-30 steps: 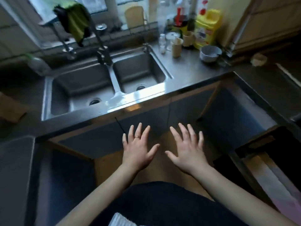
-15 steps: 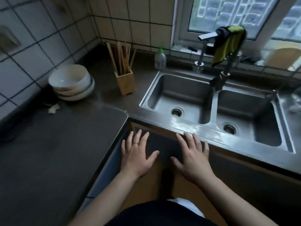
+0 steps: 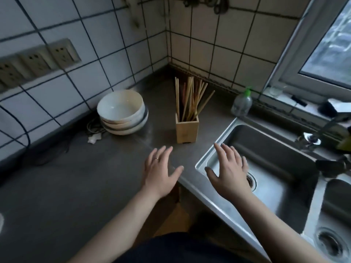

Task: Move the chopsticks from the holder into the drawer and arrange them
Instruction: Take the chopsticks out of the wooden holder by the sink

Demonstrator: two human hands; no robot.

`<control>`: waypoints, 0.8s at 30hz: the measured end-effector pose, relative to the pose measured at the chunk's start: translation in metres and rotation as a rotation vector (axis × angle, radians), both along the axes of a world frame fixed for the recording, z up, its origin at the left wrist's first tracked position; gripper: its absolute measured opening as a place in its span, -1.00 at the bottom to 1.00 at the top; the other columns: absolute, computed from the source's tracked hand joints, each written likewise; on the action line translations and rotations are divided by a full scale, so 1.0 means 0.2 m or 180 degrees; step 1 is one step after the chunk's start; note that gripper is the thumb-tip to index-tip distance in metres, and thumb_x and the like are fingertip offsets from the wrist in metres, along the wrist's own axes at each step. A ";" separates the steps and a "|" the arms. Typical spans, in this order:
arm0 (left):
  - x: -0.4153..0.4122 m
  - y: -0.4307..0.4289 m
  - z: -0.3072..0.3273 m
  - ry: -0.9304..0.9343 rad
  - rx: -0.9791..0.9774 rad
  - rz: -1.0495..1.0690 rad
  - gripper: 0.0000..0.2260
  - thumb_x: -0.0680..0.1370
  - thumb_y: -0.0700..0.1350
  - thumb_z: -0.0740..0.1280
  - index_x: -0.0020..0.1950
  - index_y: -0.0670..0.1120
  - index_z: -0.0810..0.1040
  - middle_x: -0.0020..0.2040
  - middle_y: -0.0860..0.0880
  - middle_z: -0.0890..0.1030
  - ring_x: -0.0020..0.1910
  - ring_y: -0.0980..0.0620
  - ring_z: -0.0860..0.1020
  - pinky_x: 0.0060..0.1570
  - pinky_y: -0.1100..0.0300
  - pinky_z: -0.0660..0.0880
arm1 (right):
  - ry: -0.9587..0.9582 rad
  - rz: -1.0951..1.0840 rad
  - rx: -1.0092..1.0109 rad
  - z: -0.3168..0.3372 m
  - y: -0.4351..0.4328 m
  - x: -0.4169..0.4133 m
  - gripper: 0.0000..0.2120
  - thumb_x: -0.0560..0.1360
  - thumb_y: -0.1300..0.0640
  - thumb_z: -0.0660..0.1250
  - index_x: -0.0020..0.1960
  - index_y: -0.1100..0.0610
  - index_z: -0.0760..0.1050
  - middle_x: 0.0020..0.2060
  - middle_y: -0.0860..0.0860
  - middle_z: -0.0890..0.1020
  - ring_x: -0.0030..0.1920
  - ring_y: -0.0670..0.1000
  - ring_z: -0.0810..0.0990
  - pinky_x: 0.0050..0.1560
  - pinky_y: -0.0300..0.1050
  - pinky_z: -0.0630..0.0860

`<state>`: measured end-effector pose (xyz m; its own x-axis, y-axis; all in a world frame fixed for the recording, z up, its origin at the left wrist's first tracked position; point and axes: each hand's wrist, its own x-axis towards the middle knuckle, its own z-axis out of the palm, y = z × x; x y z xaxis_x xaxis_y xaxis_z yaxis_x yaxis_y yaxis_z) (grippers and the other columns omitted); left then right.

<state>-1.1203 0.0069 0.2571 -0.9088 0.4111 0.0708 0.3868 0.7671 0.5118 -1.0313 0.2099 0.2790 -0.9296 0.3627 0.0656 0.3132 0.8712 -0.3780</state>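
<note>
1. The left hand [image 3: 161, 171] is recorded at lower centre of the frame, palm down, fingers straight and spread, nothing held. A ring [image 3: 156, 158] is worn on one finger. The hand is placed over the grey countertop [image 3: 76, 186]; contact cannot be told.
2. The right hand [image 3: 228, 171] is recorded just to its right, over the left corner of the steel sink [image 3: 207, 158], fingers extended and spread, nothing held.
3. The chopsticks [image 3: 190, 99] are stood in the square wooden holder [image 3: 187, 130] at centre frame, some upright, some leaned toward the right.
4. The holder is set on the countertop just above both hands in the frame, apart from each.
5. Stacked pale bowls [image 3: 122, 112] are noted left of the holder, near the tiled wall.
6. A clear bottle [image 3: 242, 104] with a green cap is noted right of the chopsticks, below the window [image 3: 326, 54].
7. Wall sockets [image 3: 38, 61] are noted at upper left.
</note>
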 end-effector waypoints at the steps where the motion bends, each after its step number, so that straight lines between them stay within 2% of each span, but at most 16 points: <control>1: -0.07 0.03 0.01 -0.0061 0.0064 0.0026 -0.34 0.50 0.28 0.20 0.54 0.05 0.21 0.53 0.00 0.26 0.53 -0.04 0.10 0.48 0.00 0.07 | 0.0032 0.0026 -0.0021 0.01 0.03 -0.08 -0.31 0.47 -0.20 0.22 0.51 -0.11 0.02 0.51 -0.02 0.20 0.54 0.08 0.05 0.48 0.18 0.00; 7: -0.44 0.17 0.05 -0.0701 0.0751 0.0224 -0.32 0.44 0.35 0.22 0.51 0.17 0.15 0.51 0.03 0.28 0.48 0.01 0.21 0.31 0.11 0.18 | 0.0237 0.0035 -0.0476 0.09 0.15 -0.47 -0.27 0.47 -0.15 0.28 0.53 -0.05 0.02 0.49 -0.02 0.23 0.50 0.06 0.15 0.42 0.11 0.17; 11: -0.69 0.29 0.06 -0.1045 0.1148 0.0430 -0.33 0.44 0.29 0.32 0.49 0.22 0.15 0.51 0.04 0.29 0.46 0.00 0.27 0.22 0.14 0.24 | 0.0288 -0.0033 -0.0963 0.10 0.19 -0.70 -0.23 0.49 -0.06 0.32 0.55 0.08 0.00 0.51 0.05 0.22 0.50 0.06 0.16 0.43 -0.07 0.13; 14: -0.85 0.36 0.06 -0.1209 0.1198 0.0483 -0.31 0.44 0.26 0.36 0.48 0.25 0.13 0.51 0.08 0.29 0.44 0.01 0.31 0.16 0.15 0.25 | 0.0243 -0.0228 -0.1487 0.09 0.21 -0.84 -0.21 0.50 -0.06 0.34 0.56 0.06 -0.03 0.53 0.04 0.19 0.51 0.03 0.18 0.36 -0.20 0.11; 17: -1.00 0.43 0.05 -0.1499 0.1097 0.0522 -0.27 0.45 0.22 0.39 0.52 0.21 0.09 0.51 0.04 0.30 0.42 -0.06 0.35 0.13 0.10 0.29 | 0.0272 -0.0403 -0.1937 0.08 0.22 -0.97 -0.21 0.47 -0.09 0.37 0.54 0.03 0.02 0.49 0.00 0.27 0.47 -0.02 0.26 0.35 -0.18 0.21; 19: -1.07 0.48 0.05 -0.1644 0.1075 0.0576 -0.24 0.46 0.17 0.42 0.55 0.09 0.11 0.49 0.00 0.33 0.42 -0.08 0.37 0.16 0.09 0.32 | 0.0325 -0.0511 -0.2347 0.08 0.22 -1.05 -0.27 0.47 -0.06 0.40 0.51 0.02 0.11 0.39 -0.03 0.40 0.36 -0.06 0.39 0.29 -0.13 0.37; 20: -1.10 0.51 0.05 -0.1671 0.1107 0.0569 -0.28 0.47 0.14 0.44 0.53 0.03 0.19 0.44 -0.01 0.41 0.39 -0.07 0.41 0.14 0.14 0.34 | 0.0388 -0.0529 -0.2617 0.09 0.22 -1.08 -0.33 0.47 -0.02 0.41 0.47 0.00 0.17 0.32 -0.06 0.47 0.28 -0.10 0.45 0.19 -0.16 0.44; 22: -1.15 0.55 0.04 -0.1750 0.1313 0.0536 -0.47 0.46 0.08 0.47 0.37 0.00 0.42 0.17 0.07 0.58 0.22 -0.01 0.53 -0.06 0.29 0.39 | 0.0509 -0.0543 -0.3049 0.09 0.22 -1.15 -0.49 0.47 0.05 0.41 0.37 -0.02 0.31 0.14 -0.10 0.58 0.13 -0.12 0.57 0.06 -0.22 0.52; 24: -1.19 0.57 0.05 -0.1846 0.1529 0.0512 -0.67 0.45 0.04 0.48 0.18 0.06 0.53 -0.08 0.20 0.58 0.03 0.08 0.57 -0.24 0.36 0.36 | 0.0597 -0.0662 -0.3232 0.09 0.22 -1.21 -0.66 0.48 0.07 0.40 0.22 -0.01 0.44 0.02 -0.09 0.64 0.05 -0.11 0.63 0.04 -0.19 0.58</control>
<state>-1.3577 0.1211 0.2663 -0.9010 0.3152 -0.2980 -0.1426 0.4335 0.8898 -1.2732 0.2545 0.2968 -0.8492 0.4791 -0.2221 0.2810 0.0540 -0.9582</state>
